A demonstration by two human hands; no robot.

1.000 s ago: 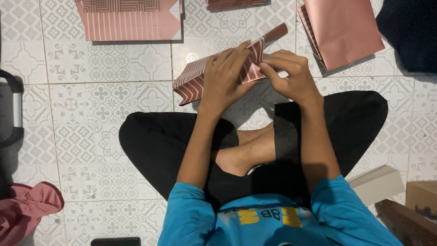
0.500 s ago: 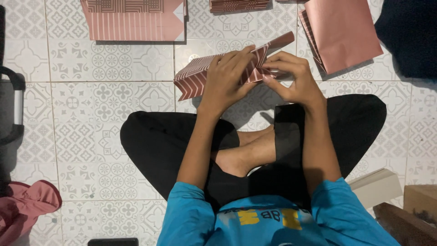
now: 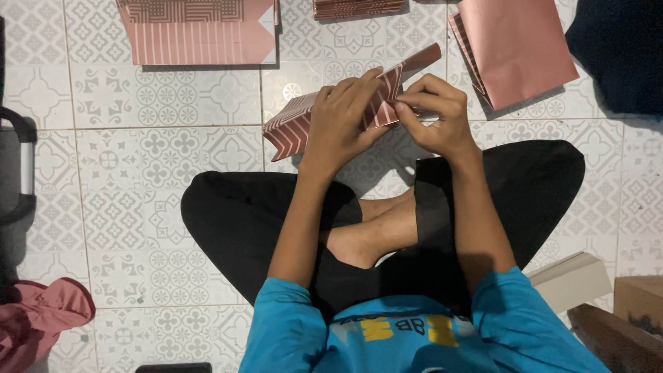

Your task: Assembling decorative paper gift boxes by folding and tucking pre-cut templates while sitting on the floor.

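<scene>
Several things lie on the patterned tile floor (image 3: 138, 159) around a person who sits cross-legged. At the lower left of the frame is a pink cloth (image 3: 38, 318), and at the left edge a dark grey case with a handle (image 3: 17, 179). At the upper left lies a flat striped pink sheet (image 3: 200, 31). Just above the centre, the left hand (image 3: 342, 121) lies over a folded pink paper piece with white stripes (image 3: 290, 128), its fingers close together and curved over the top edge. Beside it, the right hand (image 3: 435, 114) pinches the right end of the same piece between thumb and fingertips; the two hands almost touch. At the top centre a small dark striped stack (image 3: 356, 7) is cut by the edge. At the upper right lies a plain pink paper bag (image 3: 518, 45), and beyond it a dark blue cloth (image 3: 621, 48). At the lower right are pale cardboard boxes (image 3: 573, 280).
</scene>
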